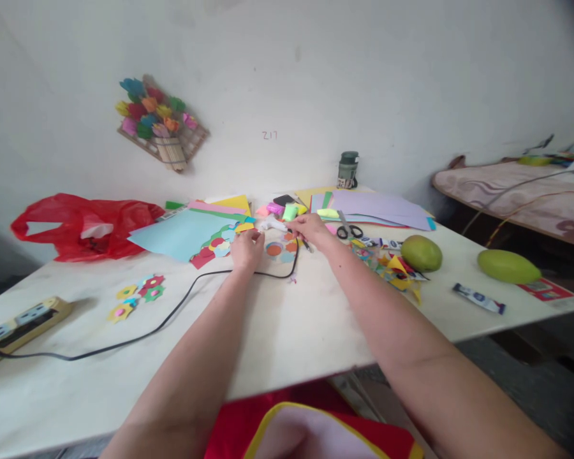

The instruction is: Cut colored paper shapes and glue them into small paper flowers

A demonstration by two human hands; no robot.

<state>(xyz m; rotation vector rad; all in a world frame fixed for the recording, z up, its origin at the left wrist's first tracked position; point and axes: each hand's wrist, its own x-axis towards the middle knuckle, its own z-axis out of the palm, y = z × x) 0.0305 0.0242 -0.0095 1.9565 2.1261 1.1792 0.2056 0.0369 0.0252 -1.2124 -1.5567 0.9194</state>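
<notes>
My left hand (247,248) rests low over the table with its fingers closed together; what they pinch, if anything, is hidden. Just beside it lie layered paper flowers (215,247) in red, yellow, blue and green. My right hand (312,229) has its fingers closed at the right end of a white glue gun (270,223). The gun's black cord (196,280) runs left across the table. Between my hands sits a round paper piece with an orange centre (273,249). A dark pen-like tool (308,246) lies under my right hand.
Black-handled scissors (349,232), paper scraps (392,271), green fruit (421,253) and a glue tube (479,298) lie to the right. On the left are a red plastic bag (86,223), blue paper (172,233), small paper flowers (141,291) and a power strip (23,325).
</notes>
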